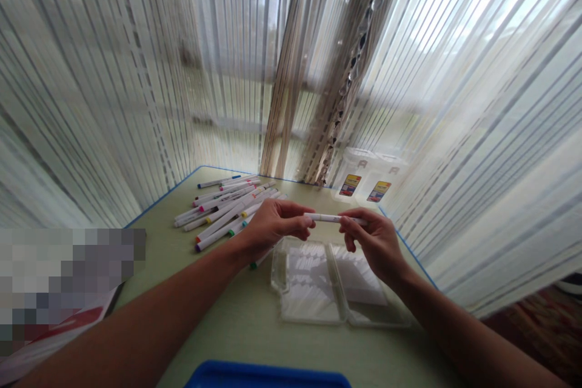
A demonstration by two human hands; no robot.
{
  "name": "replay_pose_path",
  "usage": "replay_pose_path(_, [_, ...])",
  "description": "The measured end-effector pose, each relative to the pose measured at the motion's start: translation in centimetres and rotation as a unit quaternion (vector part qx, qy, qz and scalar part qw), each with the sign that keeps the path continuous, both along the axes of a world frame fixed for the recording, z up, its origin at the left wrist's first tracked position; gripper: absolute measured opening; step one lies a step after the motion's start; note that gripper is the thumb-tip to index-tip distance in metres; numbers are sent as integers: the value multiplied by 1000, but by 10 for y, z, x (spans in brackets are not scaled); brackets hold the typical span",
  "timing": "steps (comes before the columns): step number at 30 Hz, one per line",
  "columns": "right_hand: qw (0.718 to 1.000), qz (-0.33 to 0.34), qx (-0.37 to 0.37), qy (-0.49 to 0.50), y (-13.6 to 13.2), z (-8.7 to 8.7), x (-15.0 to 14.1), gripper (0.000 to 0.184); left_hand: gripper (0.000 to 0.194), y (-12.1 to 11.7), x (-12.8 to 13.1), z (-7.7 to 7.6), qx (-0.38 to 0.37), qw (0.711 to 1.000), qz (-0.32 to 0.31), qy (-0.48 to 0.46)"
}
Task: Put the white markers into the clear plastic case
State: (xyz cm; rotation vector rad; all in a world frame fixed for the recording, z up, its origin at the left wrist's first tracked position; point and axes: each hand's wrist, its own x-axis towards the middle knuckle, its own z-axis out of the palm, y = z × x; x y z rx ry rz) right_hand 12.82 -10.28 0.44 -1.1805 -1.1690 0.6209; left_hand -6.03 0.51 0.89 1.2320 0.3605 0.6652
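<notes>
A white marker (327, 217) is held level in the air between both hands. My left hand (277, 221) pinches its left end, and my right hand (370, 233) grips its right end with thumb and fingers. Under the hands lies a clear plastic case (313, 282), opened flat, with pale sheets showing in both halves. To the left is a loose pile of white markers (227, 209) with coloured ends, among them purple, orange, yellow, pink, green and blue. My left forearm and hand hide part of the pile.
Two clear containers (368, 176) with yellow and red labels stand at the back right by the striped curtain (227, 73). The pale green table (218, 327) has a blue edge. A blue tray-like object (268, 374) lies at the near edge; something pixelated (59, 291) is on the left.
</notes>
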Motion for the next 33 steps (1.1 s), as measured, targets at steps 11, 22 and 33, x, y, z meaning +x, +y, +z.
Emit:
replay_pose_path(11, [1000,-9,-10,-20,-1,1,-1,21,29,-1,1,0,-2,1000,10,14])
replay_pose_path(22, [1000,-11,-13,-21,-3,3,-1,22,30,-1,1,0,-15,1000,3,11])
replay_pose_path(33, [999,-17,-20,-39,-2,5,-5,23,35,-2,0,1,39,999,9,31])
